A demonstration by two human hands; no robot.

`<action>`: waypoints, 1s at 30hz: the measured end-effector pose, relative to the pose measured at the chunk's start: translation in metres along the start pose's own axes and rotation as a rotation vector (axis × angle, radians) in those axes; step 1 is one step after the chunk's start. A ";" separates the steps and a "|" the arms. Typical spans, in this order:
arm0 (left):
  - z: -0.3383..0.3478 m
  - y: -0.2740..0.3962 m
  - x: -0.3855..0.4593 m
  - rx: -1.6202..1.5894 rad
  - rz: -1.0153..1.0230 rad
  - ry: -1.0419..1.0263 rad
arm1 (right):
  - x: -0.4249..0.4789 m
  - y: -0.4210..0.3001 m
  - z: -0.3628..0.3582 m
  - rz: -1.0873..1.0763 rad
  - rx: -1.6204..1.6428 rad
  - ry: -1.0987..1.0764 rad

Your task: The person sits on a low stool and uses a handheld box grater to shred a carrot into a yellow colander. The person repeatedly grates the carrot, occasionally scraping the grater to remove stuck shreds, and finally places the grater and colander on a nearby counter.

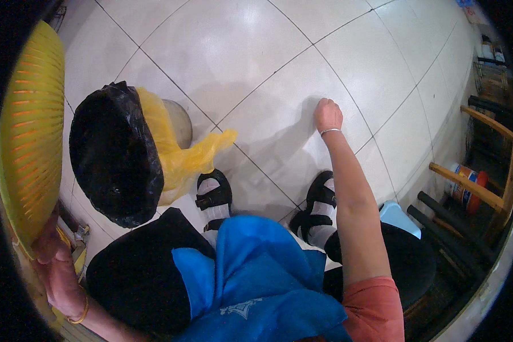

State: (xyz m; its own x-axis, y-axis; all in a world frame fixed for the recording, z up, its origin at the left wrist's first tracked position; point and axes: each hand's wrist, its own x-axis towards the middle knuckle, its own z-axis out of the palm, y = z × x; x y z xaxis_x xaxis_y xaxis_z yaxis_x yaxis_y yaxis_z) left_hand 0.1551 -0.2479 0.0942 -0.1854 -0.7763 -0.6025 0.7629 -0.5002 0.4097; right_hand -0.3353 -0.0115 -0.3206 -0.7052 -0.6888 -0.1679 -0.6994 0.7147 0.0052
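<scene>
My left hand (pixel 55 260) grips the lower rim of a yellow slotted plastic basket (pixel 36 124), tipped on its side at the left edge. Orange light shows through its slots, and what it holds, if anything, is hidden. Beside it on the floor stands a round container lined with a black plastic bag (pixel 111 158); its inside is too dark to make out. A yellow plastic bag (pixel 166 149) bunches along the container's right side. My right hand (pixel 328 114) hangs over the floor with fingers curled into a fist, and nothing shows in it.
A blue apron (pixel 265 273) lies over my lap, above black sandals (pixel 213 192) on the tiled floor (pixel 256 85). At right stand a wooden frame (pixel 470 186), dark bars (pixel 444 218), a labelled tub (pixel 457 188) and the corner of a light-blue plastic seat (pixel 396 218).
</scene>
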 end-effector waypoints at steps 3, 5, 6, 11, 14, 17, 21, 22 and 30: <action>0.003 0.000 0.002 -0.008 0.001 0.021 | 0.006 -0.001 -0.005 -0.024 -0.026 -0.047; 0.004 -0.002 0.002 -0.026 -0.001 0.035 | 0.011 -0.001 -0.009 -0.024 -0.029 -0.054; 0.005 -0.002 0.002 -0.031 -0.003 0.041 | 0.014 0.000 -0.010 -0.023 -0.029 -0.045; 0.007 -0.003 -0.002 -0.048 -0.007 0.060 | 0.017 0.000 -0.013 -0.075 -0.039 -0.090; 0.007 -0.005 0.000 -0.056 -0.023 0.058 | 0.016 0.000 -0.005 -0.062 -0.062 -0.131; 0.008 -0.006 -0.001 -0.057 -0.039 0.058 | 0.011 -0.009 -0.004 -0.031 -0.071 -0.144; -0.030 0.038 0.014 -0.024 -0.003 -0.158 | 0.001 -0.015 0.001 0.081 0.067 -0.082; -0.034 0.040 0.015 -0.033 -0.005 -0.198 | -0.003 -0.022 -0.002 0.132 0.147 -0.070; -0.037 0.048 0.004 -0.027 -0.075 -0.094 | -0.079 -0.214 -0.226 -0.547 1.093 0.590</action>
State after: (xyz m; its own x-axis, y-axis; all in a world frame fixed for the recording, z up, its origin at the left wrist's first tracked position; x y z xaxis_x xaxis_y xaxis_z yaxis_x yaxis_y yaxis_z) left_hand 0.2141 -0.2609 0.0862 -0.2988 -0.7704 -0.5632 0.7611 -0.5484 0.3463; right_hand -0.1561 -0.1376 -0.0859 -0.5068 -0.6650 0.5486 -0.6493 -0.1242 -0.7503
